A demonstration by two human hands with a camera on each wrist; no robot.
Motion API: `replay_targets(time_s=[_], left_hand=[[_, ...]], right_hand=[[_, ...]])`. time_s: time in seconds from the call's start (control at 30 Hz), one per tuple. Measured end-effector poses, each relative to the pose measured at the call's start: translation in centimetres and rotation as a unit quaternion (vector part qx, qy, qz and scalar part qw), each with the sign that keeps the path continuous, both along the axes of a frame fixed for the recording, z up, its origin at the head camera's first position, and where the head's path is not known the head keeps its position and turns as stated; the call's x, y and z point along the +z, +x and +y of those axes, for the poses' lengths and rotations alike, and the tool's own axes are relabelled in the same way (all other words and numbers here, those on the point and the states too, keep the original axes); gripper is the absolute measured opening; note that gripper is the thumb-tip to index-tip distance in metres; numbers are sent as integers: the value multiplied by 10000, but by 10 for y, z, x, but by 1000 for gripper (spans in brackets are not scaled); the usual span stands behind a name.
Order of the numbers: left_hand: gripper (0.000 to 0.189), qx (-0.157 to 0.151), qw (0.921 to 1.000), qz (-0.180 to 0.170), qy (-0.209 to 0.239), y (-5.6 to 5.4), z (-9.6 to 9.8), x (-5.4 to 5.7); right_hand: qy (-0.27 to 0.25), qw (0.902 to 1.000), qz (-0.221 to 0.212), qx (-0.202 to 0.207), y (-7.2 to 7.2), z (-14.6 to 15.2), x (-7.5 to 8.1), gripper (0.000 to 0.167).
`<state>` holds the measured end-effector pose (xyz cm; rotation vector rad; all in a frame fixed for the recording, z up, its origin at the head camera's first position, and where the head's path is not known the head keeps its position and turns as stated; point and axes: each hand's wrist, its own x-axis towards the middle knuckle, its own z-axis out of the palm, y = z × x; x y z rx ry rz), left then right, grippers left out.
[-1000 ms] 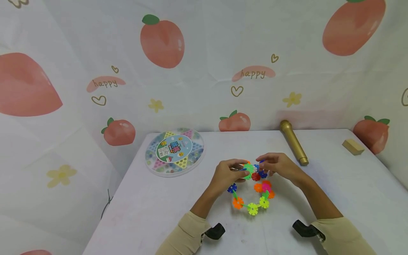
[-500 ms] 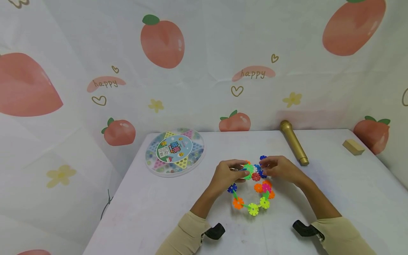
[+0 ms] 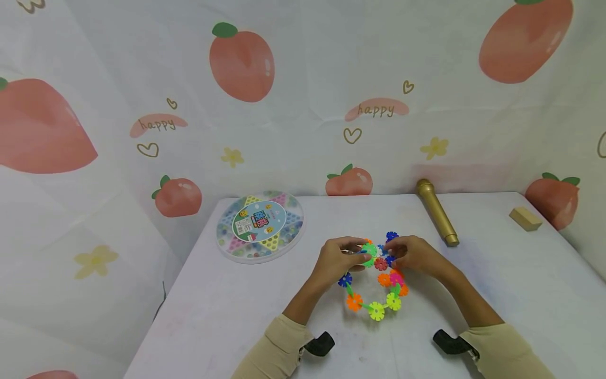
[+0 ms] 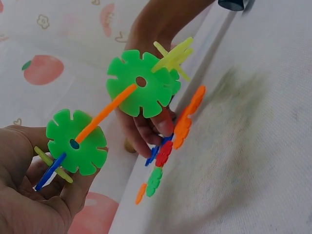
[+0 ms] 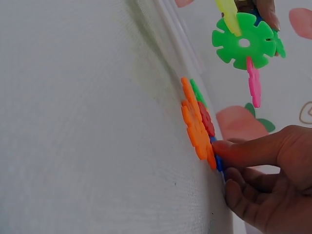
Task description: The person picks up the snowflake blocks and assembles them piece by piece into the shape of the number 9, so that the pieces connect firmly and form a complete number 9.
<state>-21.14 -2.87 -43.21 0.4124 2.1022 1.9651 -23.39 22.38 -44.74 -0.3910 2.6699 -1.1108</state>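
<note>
A ring-like chain of coloured plastic snowflake discs stands over the white table, with a yellow disc [image 3: 376,311] at its near side. My left hand [image 3: 338,258] grips the chain's left part, by a green disc [image 4: 78,141] with blue and yellow ones slotted in. Beyond it, low on the table, lies a row of joined discs including a red disc [image 3: 381,263] and orange discs [image 5: 196,129]. My right hand [image 3: 416,255] pinches a blue disc [image 5: 218,157] at the end of this row between thumb and fingers. Another blue disc [image 3: 392,236] shows just past its fingertips.
A round Chinese checkers box [image 3: 259,226] lies at the back left of the table [image 3: 227,326]. Behind the right hand is a gold microphone [image 3: 436,211], and a small yellowish block [image 3: 525,218] sits near the right edge. A peach-printed cloth [image 3: 293,131] hangs behind.
My right hand has come slightly nearer to me, uncovering the far blue disc, and its fingers have shifted down to the lower blue discs. My left hand keeps its hold in place.
</note>
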Motion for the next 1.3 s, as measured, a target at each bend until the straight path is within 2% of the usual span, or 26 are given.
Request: replay_targets(time_s=[0.2,0.33,0.53,0.8,1.1,1.3], left_hand=[[36,7,10000,-5,-8,0,0,0],[36,-14,10000,-24,-38,1,0,1],[33,-44,10000,-2,-71,1,-1,3],[32,-16,10000,9,23,0,-2,3],[32,62,9999,-69,129,0,-1,3],[33,52,9997,-105,215,1,-1,3]], right_hand=[[247,9997,-18,56,1,3,2,20],[224,9997,-47,132,3,6,7,12],[-447,9989,-47,155,2,8,13,13],[-1346,9905,89,286,8,6,24,14],[-1590,9864,145,386,11,1,31,14],[-1629,9851,338,429,14,-2,32,12]])
